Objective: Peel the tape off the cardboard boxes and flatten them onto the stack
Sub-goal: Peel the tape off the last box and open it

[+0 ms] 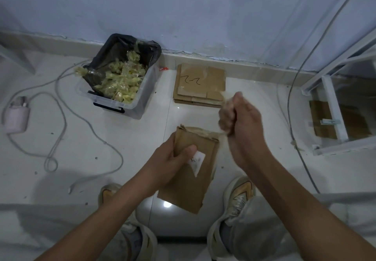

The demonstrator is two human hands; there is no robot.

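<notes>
Tape coming off a flattened cardboard box (189, 171) held low over the floor
Left hand (173, 163) pinches the box, thumb on its face, likely steadying it while the right hand (240, 118), fisted round a wad of tape (224, 116), pulls up and away; stack (200, 84) lies far centre, tape-filled bin (120, 77) far left

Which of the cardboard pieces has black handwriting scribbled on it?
The top brown flattened cardboard piece on the stack by the wall. The brown cardboard box gripped by the left hand carries a torn white label instead.
</notes>
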